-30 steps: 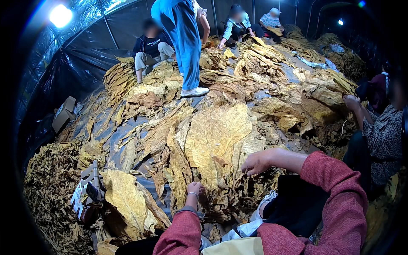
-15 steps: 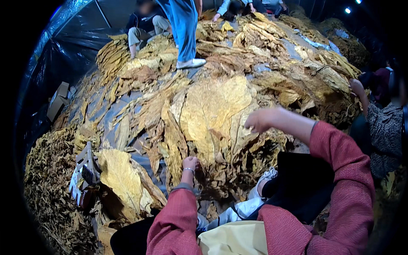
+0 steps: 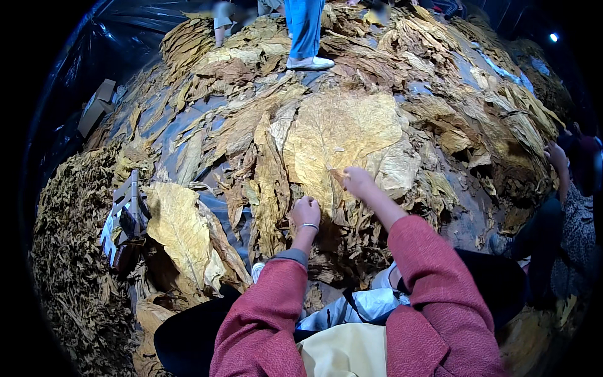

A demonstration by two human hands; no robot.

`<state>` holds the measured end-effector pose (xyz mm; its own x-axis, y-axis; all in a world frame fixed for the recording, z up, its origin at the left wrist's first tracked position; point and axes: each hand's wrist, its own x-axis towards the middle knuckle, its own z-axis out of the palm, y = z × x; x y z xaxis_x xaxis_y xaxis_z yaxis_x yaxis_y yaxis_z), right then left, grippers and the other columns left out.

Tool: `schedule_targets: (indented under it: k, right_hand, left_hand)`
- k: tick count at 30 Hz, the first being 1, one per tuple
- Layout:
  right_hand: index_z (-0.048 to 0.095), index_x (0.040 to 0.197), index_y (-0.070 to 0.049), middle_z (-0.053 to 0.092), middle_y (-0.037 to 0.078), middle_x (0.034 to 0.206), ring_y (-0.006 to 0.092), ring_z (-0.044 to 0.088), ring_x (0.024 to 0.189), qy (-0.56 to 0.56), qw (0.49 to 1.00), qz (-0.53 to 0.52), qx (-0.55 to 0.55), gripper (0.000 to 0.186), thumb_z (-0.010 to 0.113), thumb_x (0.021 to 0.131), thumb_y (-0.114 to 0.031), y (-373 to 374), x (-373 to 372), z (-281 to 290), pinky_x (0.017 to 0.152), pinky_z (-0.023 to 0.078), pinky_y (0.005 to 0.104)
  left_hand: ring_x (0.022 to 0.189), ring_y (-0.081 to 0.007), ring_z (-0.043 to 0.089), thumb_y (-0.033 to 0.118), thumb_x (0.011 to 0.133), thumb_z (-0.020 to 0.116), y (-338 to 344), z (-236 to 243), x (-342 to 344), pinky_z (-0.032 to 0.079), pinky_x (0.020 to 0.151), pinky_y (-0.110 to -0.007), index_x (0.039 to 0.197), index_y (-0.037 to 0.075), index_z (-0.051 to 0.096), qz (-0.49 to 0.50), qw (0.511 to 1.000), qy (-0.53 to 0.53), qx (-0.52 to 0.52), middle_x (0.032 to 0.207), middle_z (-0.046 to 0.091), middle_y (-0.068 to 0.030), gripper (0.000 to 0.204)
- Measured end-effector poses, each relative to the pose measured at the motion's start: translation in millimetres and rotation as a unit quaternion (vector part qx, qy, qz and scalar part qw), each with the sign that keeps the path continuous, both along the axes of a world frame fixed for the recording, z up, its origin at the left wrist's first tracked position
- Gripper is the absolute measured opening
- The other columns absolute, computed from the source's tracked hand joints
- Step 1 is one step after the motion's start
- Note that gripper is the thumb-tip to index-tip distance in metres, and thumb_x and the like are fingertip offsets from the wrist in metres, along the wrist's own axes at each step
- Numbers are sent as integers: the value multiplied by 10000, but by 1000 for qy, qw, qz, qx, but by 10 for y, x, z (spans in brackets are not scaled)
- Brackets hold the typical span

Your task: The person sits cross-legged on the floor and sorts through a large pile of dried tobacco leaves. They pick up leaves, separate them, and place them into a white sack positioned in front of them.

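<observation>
Closest in, two red sleeves come up from the lower edge over a dark lap with a pale cloth bundle resting on it. The left hand is closed in a fist on the lower edge of a large dried tobacco leaf, its fingers curled tight on the leaf matter by the stem end. The right hand lies on the same leaf just beside its midrib, fingers bent and pinching narrowly at the surface.

The leaf lies spread flat on top of the heap, just ahead of both hands. It looks light, thin and brittle, likely to crack or tear if pulled by the blade; the midrib and the butt end seem the safest places to take hold.

To the left, another broad yellow leaf lies beside a small white frame. Farther out, loose leaves cover black plastic sheeting, which walls the heap in. A cardboard box sits at the left edge; what it contains cannot be seen. At the far side stands a person in blue trousers.
</observation>
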<state>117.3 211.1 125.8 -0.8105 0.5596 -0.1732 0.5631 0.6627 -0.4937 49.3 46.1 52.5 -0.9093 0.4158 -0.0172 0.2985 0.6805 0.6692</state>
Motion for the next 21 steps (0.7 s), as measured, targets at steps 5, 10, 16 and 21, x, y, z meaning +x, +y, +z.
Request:
schedule_targets:
  k: [5, 10, 16, 21]
  right_hand:
    - [519, 852, -39, 544, 161, 902, 322, 511, 913, 52, 997, 31, 47, 143, 512, 719, -91, -475, 151, -196, 766, 425, 405]
    - [597, 718, -65, 604, 113, 711, 303, 573, 711, -18, 989, 145, 5, 100, 535, 659, -116, -261, 219, -365, 660, 454, 376]
    - [621, 750, -53, 619, 69, 670, 178, 590, 622, -59, 971, 180, -149, 144, 538, 697, -158, -86, 272, -253, 600, 462, 291]
    - [608, 746, -12, 618, 71, 639, 143, 593, 582, -11, 983, 128, -135, 160, 515, 730, -140, -100, 282, -269, 571, 467, 267]
  left_hand:
    - [776, -321, 551, 214, 738, 580, 48, 190, 230, 442, 672, -411, 876, 50, 501, -119, 989, -1, -85, 845, 540, -171, 228]
    - [728, -367, 577, 105, 685, 575, 156, 188, 277, 460, 609, -457, 848, 42, 458, -114, 983, 50, -138, 827, 550, -191, 210]
    - [707, -373, 577, 113, 662, 579, 197, 191, 259, 473, 615, -430, 807, 16, 505, -111, 982, 53, -142, 758, 579, -219, 190]
    - [671, -358, 583, 121, 645, 564, 160, 232, 208, 477, 600, -421, 768, 23, 524, -108, 983, 76, -131, 721, 582, -211, 162]
